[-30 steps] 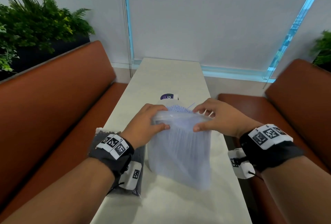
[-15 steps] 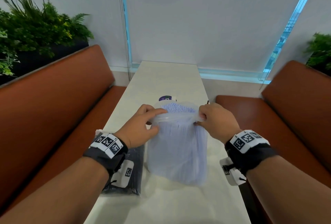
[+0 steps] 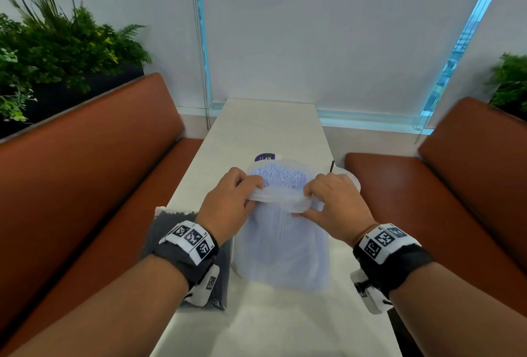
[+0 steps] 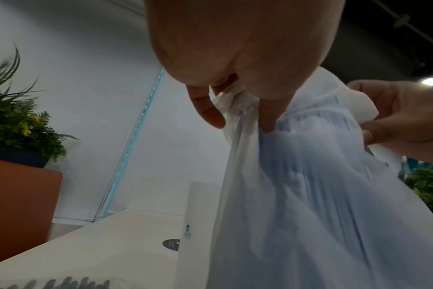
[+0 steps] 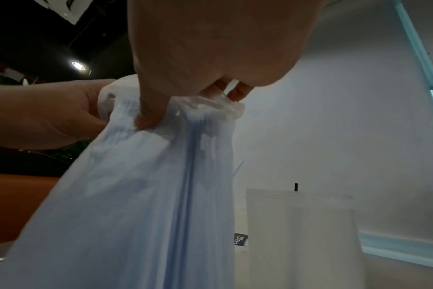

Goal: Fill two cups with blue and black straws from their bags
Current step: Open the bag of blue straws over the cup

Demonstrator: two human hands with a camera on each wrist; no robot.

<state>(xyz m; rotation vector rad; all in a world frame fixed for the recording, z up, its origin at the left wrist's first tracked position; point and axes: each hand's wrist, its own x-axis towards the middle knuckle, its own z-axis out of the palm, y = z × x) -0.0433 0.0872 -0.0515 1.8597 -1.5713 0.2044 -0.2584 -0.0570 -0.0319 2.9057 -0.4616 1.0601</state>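
Note:
A clear bag of blue straws [image 3: 282, 245] stands upright on the white table [image 3: 268, 128] between my hands. My left hand [image 3: 228, 205] pinches the left side of its rolled-down top edge, and my right hand [image 3: 333, 202] pinches the right side. The straw tips [image 3: 282, 177] show in the open mouth. In the left wrist view the bag [image 4: 321, 195] hangs below my left hand [image 4: 237, 101]. A bag of black straws [image 3: 168, 228] lies flat under my left wrist. A translucent cup [image 5: 302, 234] with one black straw [image 5: 296, 187] stands behind my right hand [image 5: 185, 101].
Another cup [image 4: 198, 224] stands just behind the blue bag, with a dark round label [image 3: 263, 157] near it. Orange bench seats [image 3: 85, 171] flank the narrow table on both sides. Plants [image 3: 51, 51] sit behind the left bench. A blind-covered window is at the far end.
Both hands have rolled the bag's top edge further down, so more of the blue straw tips show. My right hand has shifted inward along the rim.

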